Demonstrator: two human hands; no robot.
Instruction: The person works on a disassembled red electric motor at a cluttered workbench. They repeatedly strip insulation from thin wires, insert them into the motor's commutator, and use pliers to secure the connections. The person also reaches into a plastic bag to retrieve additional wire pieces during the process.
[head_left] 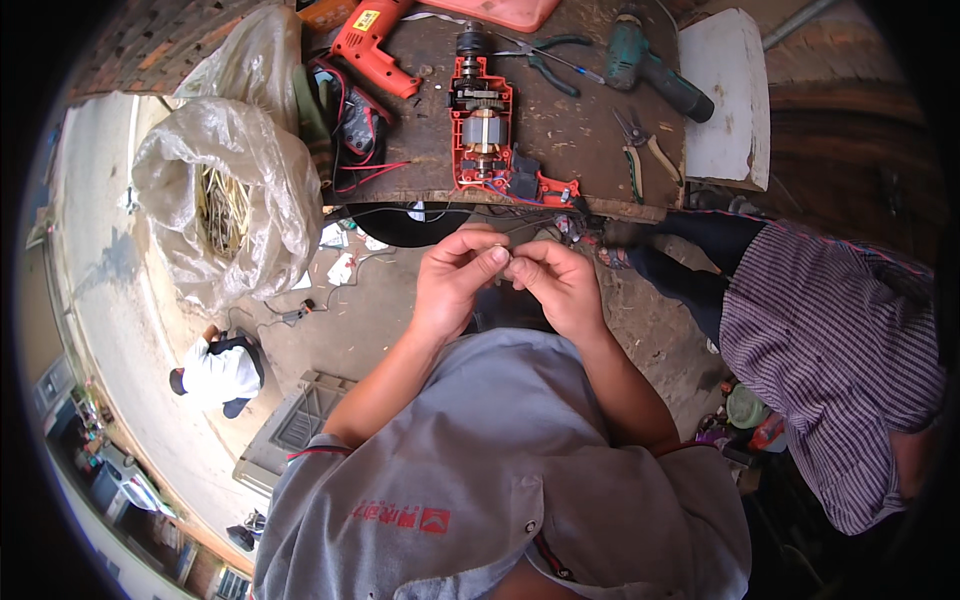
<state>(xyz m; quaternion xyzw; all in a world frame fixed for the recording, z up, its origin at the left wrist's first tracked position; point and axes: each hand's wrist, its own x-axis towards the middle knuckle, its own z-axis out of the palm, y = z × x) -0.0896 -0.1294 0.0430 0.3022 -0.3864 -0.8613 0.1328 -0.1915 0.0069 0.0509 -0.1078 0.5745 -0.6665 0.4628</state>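
Observation:
My left hand (462,282) and my right hand (560,285) meet in front of my body, just short of the table's near edge. Both have thumb and fingers pinched together around something tiny, too small to name. Beyond them on the brown table (570,150) lies a power drill (485,132) with its red casing opened, showing the motor, gears and wires; its black chuck points away from me. Neither hand touches it.
Around the drill lie a red tool housing (368,48), a meter with red leads (358,125), pliers (548,62), cutters (640,155) and a green cordless drill (628,62). A plastic sack (160,170) stands left; a person in a checked shirt (830,350) is close at right.

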